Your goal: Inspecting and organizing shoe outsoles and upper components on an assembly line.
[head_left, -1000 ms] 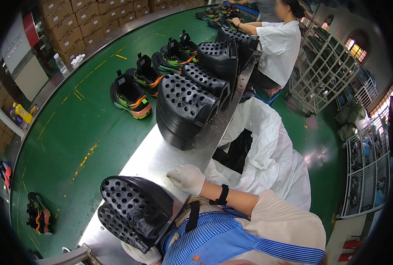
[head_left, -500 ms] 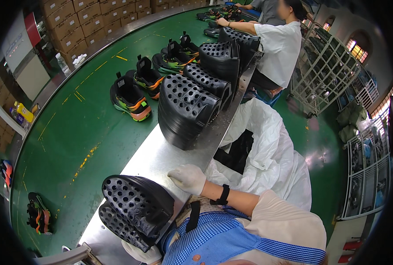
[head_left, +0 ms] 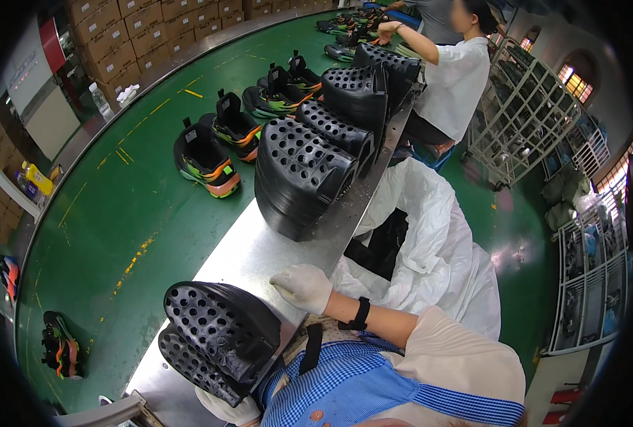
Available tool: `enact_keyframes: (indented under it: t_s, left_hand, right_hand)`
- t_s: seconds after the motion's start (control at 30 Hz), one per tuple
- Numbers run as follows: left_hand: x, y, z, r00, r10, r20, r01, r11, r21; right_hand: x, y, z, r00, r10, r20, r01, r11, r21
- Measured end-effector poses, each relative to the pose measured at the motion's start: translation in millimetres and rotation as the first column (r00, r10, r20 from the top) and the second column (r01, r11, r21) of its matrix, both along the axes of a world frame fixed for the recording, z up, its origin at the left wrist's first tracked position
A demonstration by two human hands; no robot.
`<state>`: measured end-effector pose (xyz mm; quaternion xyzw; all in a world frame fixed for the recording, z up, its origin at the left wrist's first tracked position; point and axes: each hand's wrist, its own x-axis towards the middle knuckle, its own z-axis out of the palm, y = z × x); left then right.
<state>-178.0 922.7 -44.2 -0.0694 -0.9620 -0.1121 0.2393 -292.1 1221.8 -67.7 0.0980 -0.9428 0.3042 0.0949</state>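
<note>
My right hand [head_left: 303, 288], in a white glove, rests on the bare metal ledge [head_left: 242, 252] with its fingers curled in and nothing visible in them. To its left stands a stack of black, curved plastic pieces with round holes [head_left: 220, 327], nested together. My left hand [head_left: 230, 410], also gloved in white, is at the near lower side of this stack; its fingers are hidden. Farther along the ledge are more stacks of the same black perforated pieces [head_left: 306, 171]. Black sneakers with green and orange soles [head_left: 206, 160] stand beside them on the green belt.
The curved green belt [head_left: 110, 235] carries another shoe [head_left: 62, 345] at lower left. A large white sack [head_left: 444, 235] with black contents stands right of the ledge. Beyond it, a co-worker [head_left: 451, 85] sits near a white wire cage cart [head_left: 523, 121]. Cartons [head_left: 110, 53] line the far side.
The sneakers on the belt have shifted slightly toward me. The co-worker has raised a bent arm over the belt. Both my hands and the black stacks stay where they were.
</note>
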Motion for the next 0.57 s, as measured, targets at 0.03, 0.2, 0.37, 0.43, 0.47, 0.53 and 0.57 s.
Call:
enact_keyframes:
  t_s: [0.03,0.2,0.37,0.43,0.47,0.53,0.57]
  left_hand:
    - [-0.2,0.0,-3.7,1.000,-0.004,0.001,0.004,1.000,0.001]
    - [1.0,1.8,-13.3,0.991,0.084,0.108,-0.102,0.981,0.168]
    - [-1.4,4.3,-12.2,0.992,0.064,0.112,-0.084,0.979,0.186]
    - [1.8,3.4,-11.0,0.990,0.078,0.115,-0.099,0.978,0.186]
    - [0.7,3.4,-12.2,0.991,0.070,0.111,-0.088,0.980,0.176]
    - [-0.3,4.2,-12.2,0.990,0.071,0.122,-0.095,0.975,0.200]
    - [-3.5,8.0,-7.8,0.988,0.071,0.138,-0.102,0.967,0.233]
  right_hand:
    - [0.2,1.0,-0.7,1.000,-0.005,-0.016,0.004,1.000,-0.008]
    - [-1.0,1.9,0.5,1.000,-0.010,-0.029,0.009,1.000,-0.028]
    - [-2.3,4.7,-3.5,0.999,-0.007,-0.050,0.005,0.999,-0.034]
    - [-4.6,1.3,-1.2,0.999,0.010,-0.042,-0.012,0.999,-0.034]
    - [-4.6,2.0,-0.3,0.999,0.008,-0.042,-0.009,0.999,-0.034]
    - [-5.8,2.1,1.0,0.999,0.013,-0.037,-0.015,0.999,-0.037]
    - [-5.9,5.8,-1.4,0.999,0.012,0.039,-0.012,1.000,0.011]
